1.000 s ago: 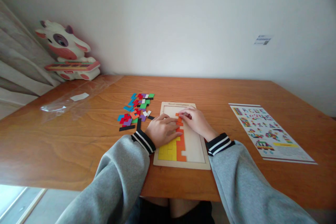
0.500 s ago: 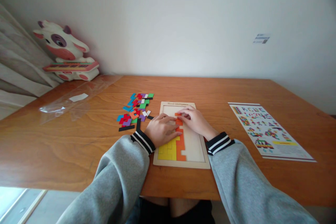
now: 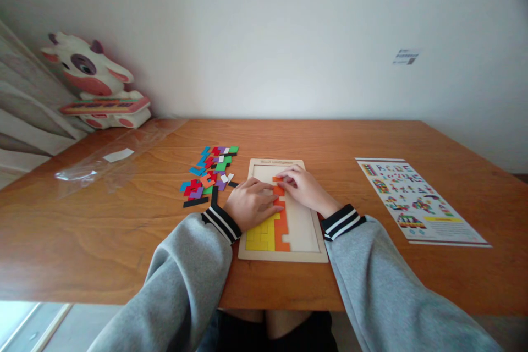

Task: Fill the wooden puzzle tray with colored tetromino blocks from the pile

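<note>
My right hand [image 3: 303, 191] lay on the wooden puzzle tray [image 3: 284, 256], fingers bent and closed down on a small orange piece [image 3: 278, 180] near the tray's far edge; the fingertips pinched or pressed it, and I could not tell whether it sat flat in the recess or was slightly lifted. My left hand [image 3: 251, 206] rested just beside it, palm down with fingers loosely spread, flat on the tray over the top of the orange column [image 3: 282, 231]; it gripped nothing. The orange piece lay directly ahead of both hands, just off the right fingertips, so the right hand was the nearer. The tray's long axis ran away from me, and the orange column followed that axis, with a yellow block [image 3: 262, 235] filling the near left corner. The right half of the recess was bare wood. To the left of the tray, near but apart from it, the loose coloured pieces [image 3: 209, 173] lay in a scatter on the desk [image 3: 124, 231], several black bars at the near edge. Well to the right lay a printed pattern sheet [image 3: 412, 198]. Further left, a clear plastic wrapper [image 3: 111, 159] lay flat. A cow-shaped toy [image 3: 93, 82] stood at the far left corner against a plain white wall, curtain folds beside it.
</note>
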The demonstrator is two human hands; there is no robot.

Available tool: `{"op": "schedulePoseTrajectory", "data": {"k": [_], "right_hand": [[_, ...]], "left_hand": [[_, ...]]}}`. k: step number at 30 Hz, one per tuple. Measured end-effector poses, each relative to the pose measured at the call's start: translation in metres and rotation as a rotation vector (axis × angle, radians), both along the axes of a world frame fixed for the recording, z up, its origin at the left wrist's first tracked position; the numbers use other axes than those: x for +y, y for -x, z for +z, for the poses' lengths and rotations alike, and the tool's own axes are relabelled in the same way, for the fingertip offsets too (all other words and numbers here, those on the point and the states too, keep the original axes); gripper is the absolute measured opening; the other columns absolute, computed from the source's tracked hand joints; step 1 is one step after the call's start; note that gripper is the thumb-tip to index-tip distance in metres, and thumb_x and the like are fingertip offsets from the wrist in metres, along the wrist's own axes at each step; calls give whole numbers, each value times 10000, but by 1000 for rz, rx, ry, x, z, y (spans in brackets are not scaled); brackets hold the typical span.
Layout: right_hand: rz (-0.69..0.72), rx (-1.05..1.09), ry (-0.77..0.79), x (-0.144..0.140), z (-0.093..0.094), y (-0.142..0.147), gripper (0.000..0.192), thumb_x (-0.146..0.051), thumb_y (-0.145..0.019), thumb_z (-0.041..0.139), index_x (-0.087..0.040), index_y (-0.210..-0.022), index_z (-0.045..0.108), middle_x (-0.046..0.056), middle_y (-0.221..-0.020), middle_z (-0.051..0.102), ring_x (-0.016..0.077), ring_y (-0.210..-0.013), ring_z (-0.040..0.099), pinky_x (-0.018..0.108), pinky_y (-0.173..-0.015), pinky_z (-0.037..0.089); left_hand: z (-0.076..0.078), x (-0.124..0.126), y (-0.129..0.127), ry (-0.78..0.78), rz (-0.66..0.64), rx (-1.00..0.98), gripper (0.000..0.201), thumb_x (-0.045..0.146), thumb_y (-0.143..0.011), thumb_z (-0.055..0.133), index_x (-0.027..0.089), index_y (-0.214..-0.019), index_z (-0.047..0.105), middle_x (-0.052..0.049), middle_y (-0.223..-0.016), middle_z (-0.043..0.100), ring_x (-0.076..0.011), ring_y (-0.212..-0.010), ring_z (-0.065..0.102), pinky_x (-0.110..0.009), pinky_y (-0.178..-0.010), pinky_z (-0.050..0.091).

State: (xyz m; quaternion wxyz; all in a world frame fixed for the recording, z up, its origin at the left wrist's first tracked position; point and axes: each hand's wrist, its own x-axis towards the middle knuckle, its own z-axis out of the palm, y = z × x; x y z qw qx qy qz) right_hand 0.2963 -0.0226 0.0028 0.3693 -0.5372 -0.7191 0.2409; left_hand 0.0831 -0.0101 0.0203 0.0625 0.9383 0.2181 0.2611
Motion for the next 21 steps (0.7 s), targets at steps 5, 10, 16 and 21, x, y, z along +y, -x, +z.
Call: {"op": "schedulePoseTrajectory", "data": {"k": [5,10,16,21], "right_hand": [[12,16,-25,0,-2,-1,146,-199,-890,613,-184,-1007,699,85,-1046,609,154,-823,644,350,-809,560],[17,-3,-42,0,-2,-1,152,-199,-894,603,-186,-1011,699,82,-1026,613,151,-812,635,329,-771,564],[3,-13,-31,-1,-1,0,153,-207,-893,606,-176,-1013,695,86,-1032,611,154,-806,628,333,-762,557],[4,-11,-45,-3,-1,1,153,-235,-899,605,-188,-1011,698,83,-1034,611,159,-834,627,319,-760,554]], "left_hand": [[1,0,0,6,-1,1,259,437,-887,617,243,-977,764,-81,-1069,710,-206,-934,624,-366,-882,526],[-2,1,1,15,-9,-17,249,433,-883,625,250,-980,763,-80,-1052,714,-213,-943,623,-365,-873,525],[-4,1,1,11,8,-7,269,446,-882,625,241,-989,762,-79,-1052,715,-215,-950,619,-366,-874,525],[-1,0,2,8,11,23,274,452,-897,598,245,-977,760,-72,-1068,711,-211,-939,620,-360,-877,517]]}}
